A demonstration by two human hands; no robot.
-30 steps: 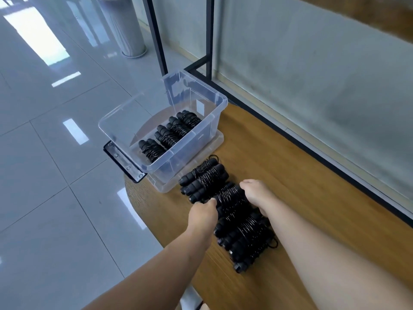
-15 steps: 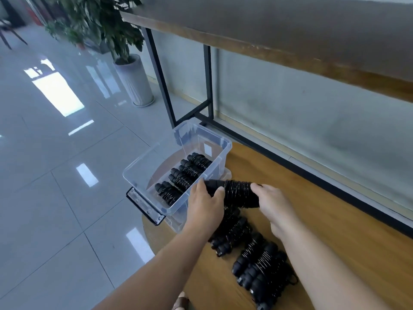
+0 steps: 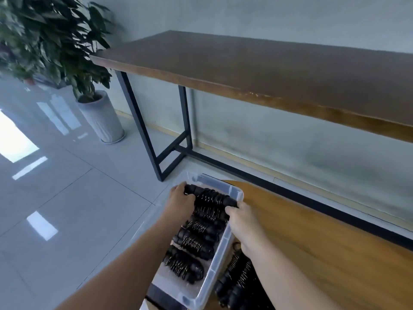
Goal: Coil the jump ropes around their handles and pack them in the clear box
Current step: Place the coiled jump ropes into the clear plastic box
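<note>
A coiled black jump rope is held across the far end of the clear box. My left hand grips its left handle end and my right hand grips its right end. Several more coiled ropes lie in a row inside the box beneath it. On the wooden table, just right of the box, further coiled ropes wait, partly hidden by my right forearm.
A long wooden bench on black metal legs stands against the wall beyond. A potted plant in a white pot is on the tiled floor at the left. The box's lid lies under it at the table's rounded left edge.
Both hands lifted one coiled rope from the pile on the table and carried it left over the box. The camera tilted upward, so the table pile dropped low in view.
</note>
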